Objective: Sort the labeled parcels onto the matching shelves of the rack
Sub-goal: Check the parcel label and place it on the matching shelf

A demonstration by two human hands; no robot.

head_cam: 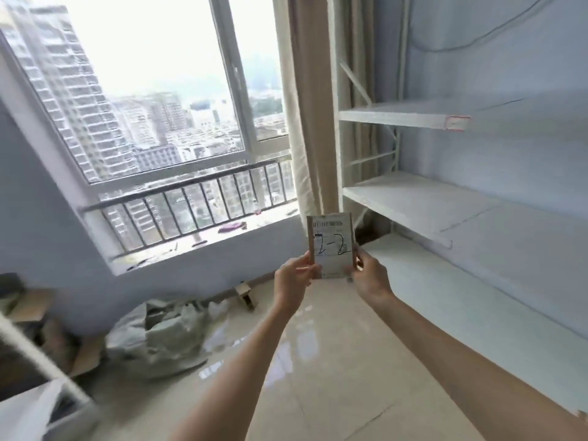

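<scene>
You hold the parcel upright, long axis vertical, your left hand and right hand pinching its side edges. The rack lies to its right, nearer your right hand; the label reads "2-2".

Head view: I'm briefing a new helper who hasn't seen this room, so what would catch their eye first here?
First, the small parcel held up at centre, marked "2-2" by hand, pinched at its lower edges by the left hand and right hand. Next, the white rack along the right wall, its visible shelves bare. Then the big window on the left, overlooking high-rise blocks.
</scene>
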